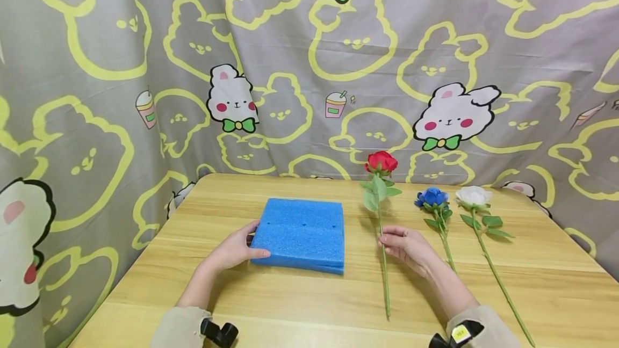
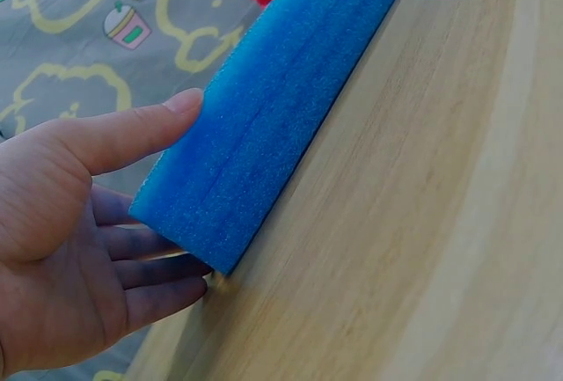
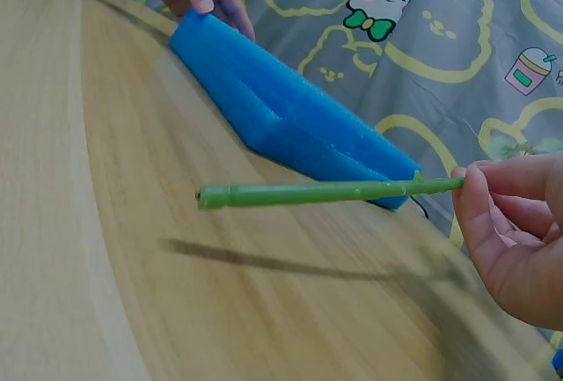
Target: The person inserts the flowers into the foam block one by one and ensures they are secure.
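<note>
A blue foam block with three small holes in its top lies flat on the table. My left hand holds its left end, the thumb on its upper edge and the fingers around the side and corner. To the right of the block, my right hand pinches the green stem of an artificial red rose between thumb and fingertips. The rose's head points away from me, and its bare lower stem hangs above the table in the right wrist view.
A blue artificial rose and a white artificial rose lie on the wooden table to the right, stems toward me. Behind the table hangs a grey curtain with cartoon animals.
</note>
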Demonstrator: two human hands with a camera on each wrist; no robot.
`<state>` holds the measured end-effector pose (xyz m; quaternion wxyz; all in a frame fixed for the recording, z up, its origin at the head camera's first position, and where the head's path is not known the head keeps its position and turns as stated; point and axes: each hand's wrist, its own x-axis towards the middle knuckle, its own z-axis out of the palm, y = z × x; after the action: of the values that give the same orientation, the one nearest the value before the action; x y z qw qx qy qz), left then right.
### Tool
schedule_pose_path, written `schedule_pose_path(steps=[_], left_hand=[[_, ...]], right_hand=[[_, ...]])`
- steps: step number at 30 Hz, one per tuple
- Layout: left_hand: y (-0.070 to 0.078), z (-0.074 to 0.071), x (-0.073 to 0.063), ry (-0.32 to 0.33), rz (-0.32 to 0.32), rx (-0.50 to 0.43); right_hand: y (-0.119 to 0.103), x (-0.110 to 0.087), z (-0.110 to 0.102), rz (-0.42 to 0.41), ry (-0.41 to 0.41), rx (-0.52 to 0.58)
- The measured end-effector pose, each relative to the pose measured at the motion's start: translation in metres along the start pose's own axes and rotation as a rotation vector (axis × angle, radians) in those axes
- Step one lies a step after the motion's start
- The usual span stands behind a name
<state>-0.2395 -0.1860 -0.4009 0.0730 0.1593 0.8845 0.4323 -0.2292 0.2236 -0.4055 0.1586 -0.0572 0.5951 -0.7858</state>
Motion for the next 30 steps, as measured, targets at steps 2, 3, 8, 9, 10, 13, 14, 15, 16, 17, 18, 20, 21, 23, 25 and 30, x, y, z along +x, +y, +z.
schedule_pose_path(steps=[2,3,8,9,10,13,14,15,16,17,18,20,21,23,25,30], left_hand=[[0.0,0.0,0.0,-0.003,0.001,-0.004],[0.0,0.0,0.0,-0.002,0.002,-0.006],[0.001,0.0,-0.001,0.0,0.004,-0.008],[0.002,0.0,-0.002,0.001,0.004,-0.01],[0.001,0.0,-0.002,0.002,0.003,-0.009],[0.001,0.0,-0.002,0.001,0.0,-0.007],[0.001,0.0,-0.002,0.001,0.001,-0.005],[0.0,0.0,-0.002,0.001,0.0,-0.003],[0.0,0.0,-0.002,0.001,0.0,-0.001],[0.0,0.0,-0.002,0.0,0.0,-0.002],[0.0,0.0,-0.002,0.0,0.0,-0.003],[0.0,0.0,-0.002,0.0,0.0,-0.002],[0.0,0.0,-0.002,0.0,-0.001,-0.002],[0.0,0.0,-0.002,0.001,-0.005,0.002],[0.0,0.0,-0.002,0.002,-0.008,0.006],[0.0,0.0,-0.001,-0.002,-0.008,0.01]], right_hand=[[-0.002,0.0,0.002,-0.006,-0.006,-0.009],[-0.003,0.0,0.004,-0.01,-0.012,-0.015],[-0.007,0.003,0.009,-0.009,-0.015,-0.031],[-0.008,0.003,0.01,-0.006,-0.014,-0.031],[-0.008,0.004,0.012,-0.004,-0.011,-0.033],[-0.009,0.006,0.016,-0.007,-0.012,-0.049],[-0.01,0.007,0.017,-0.01,-0.014,-0.055],[-0.011,0.008,0.019,-0.012,-0.017,-0.061],[-0.011,0.009,0.02,-0.018,-0.021,-0.066],[-0.012,0.01,0.022,-0.024,-0.027,-0.071],[-0.013,0.01,0.023,-0.031,-0.033,-0.075],[-0.015,0.012,0.026,-0.043,-0.046,-0.073],[-0.016,0.013,0.027,-0.048,-0.054,-0.074],[-0.018,0.014,0.031,-0.058,-0.068,-0.074],[-0.022,0.016,0.035,-0.061,-0.074,-0.081],[-0.029,0.022,0.045,-0.071,-0.063,-0.126]])
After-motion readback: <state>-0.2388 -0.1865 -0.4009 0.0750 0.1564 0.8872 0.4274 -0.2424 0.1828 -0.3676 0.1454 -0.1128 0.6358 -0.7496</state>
